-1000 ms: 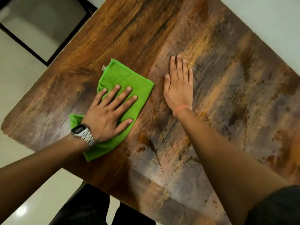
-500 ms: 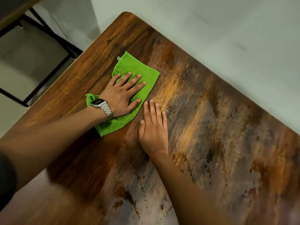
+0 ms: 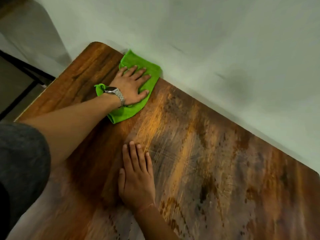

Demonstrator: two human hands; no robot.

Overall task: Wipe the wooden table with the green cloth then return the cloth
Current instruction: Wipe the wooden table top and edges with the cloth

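Note:
The green cloth (image 3: 152, 71) lies flat on the wooden table (image 3: 207, 161) near its far left corner, its far edge touching the wall. My left hand (image 3: 132, 85), with a metal watch on the wrist, presses down on the cloth with fingers spread. My right hand (image 3: 136, 177) rests palm down on the bare wood nearer to me, fingers together, holding nothing. Streaks and dark speckles mark the table surface to the right.
A pale wall (image 3: 225, 49) runs along the table's far edge. A dark metal frame (image 3: 29, 73) stands on the floor beyond the table's left edge. A dark sleeve (image 3: 20, 161) fills the lower left.
My left hand has pushed the cloth away from me, up to the far corner against the wall. My right hand has stayed flat on the wood. The view has tilted up toward the wall.

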